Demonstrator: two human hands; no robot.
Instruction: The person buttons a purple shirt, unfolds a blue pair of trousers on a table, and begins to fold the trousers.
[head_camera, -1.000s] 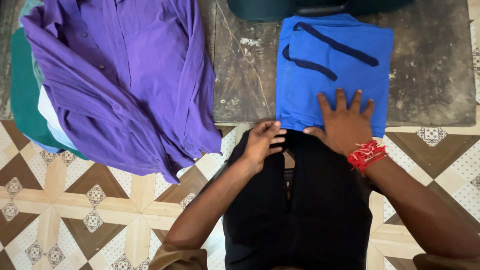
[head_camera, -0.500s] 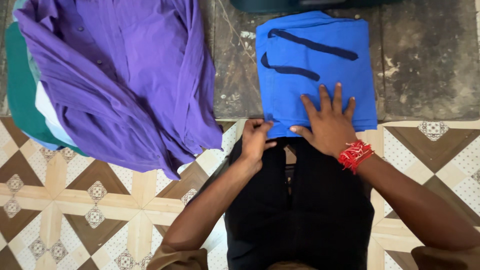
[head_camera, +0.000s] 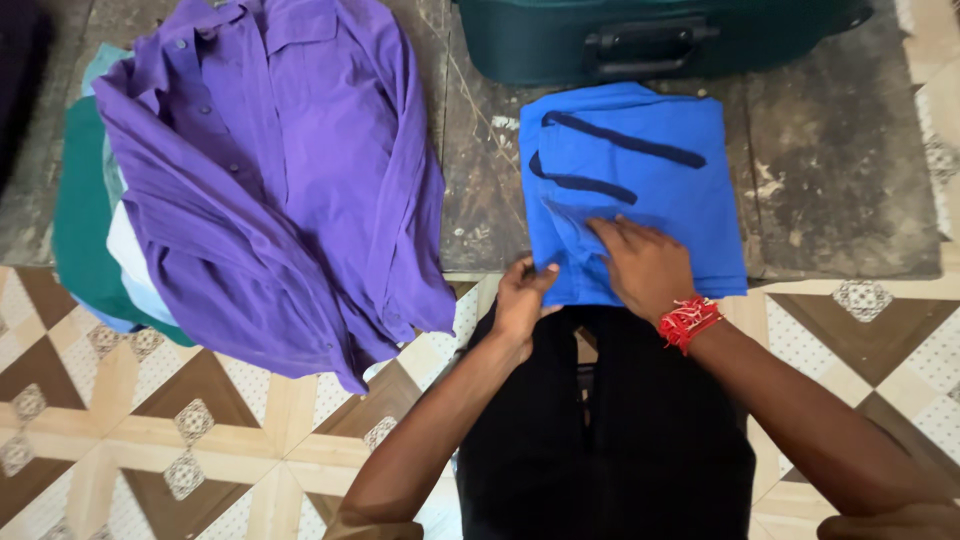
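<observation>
Two hands on folded blue garment (head_camera: 640, 170), left hand (head_camera: 522, 298) fingers pinching hem, right hand (head_camera: 645, 265) flat

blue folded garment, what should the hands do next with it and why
Probably lift the near edge and fold it away from the body. The left hand pinches the near-left corner of the blue folded garment, the right hand lies on its near half, and that edge overhangs the dark wooden table.

Under the right hand's fingers (head_camera: 612, 232) lies a folded blue matt cloth garment (head_camera: 640, 170); beyond them, worn rough grey wooden boards (head_camera: 840, 170); leftward, a crumpled purple cloth shirt (head_camera: 290, 150).
</observation>
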